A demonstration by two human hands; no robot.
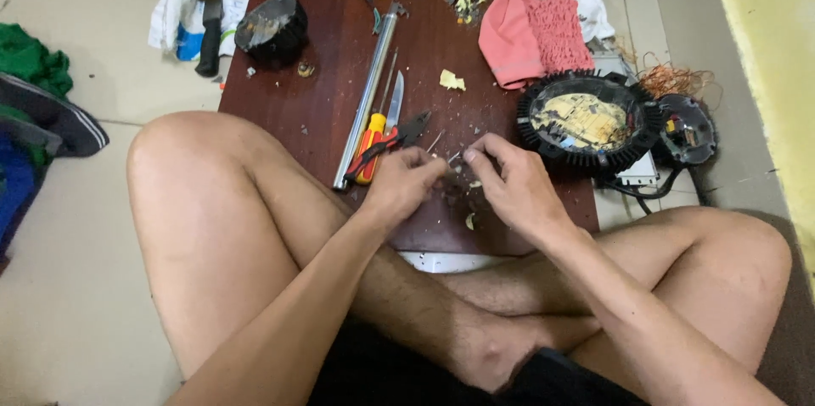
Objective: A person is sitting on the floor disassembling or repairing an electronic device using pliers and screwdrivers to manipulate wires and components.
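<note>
Crossed bare legs (255,228) are framing the bench (280,92); the left hand (399,185) and right hand (514,185) are both pinching a small part (454,158) beside red-handled pliers (386,141).

A tiny pale fragment (456,160) sits pinched between the fingertips of both hands, too small to tell its shape. It is held just above the dark red-brown wooden surface (323,100), near the front edge, among scattered grey and cream crumbs (469,221). Red-handled pliers (386,141) lie flat just beside it to the left, tips pointing toward it.
</note>
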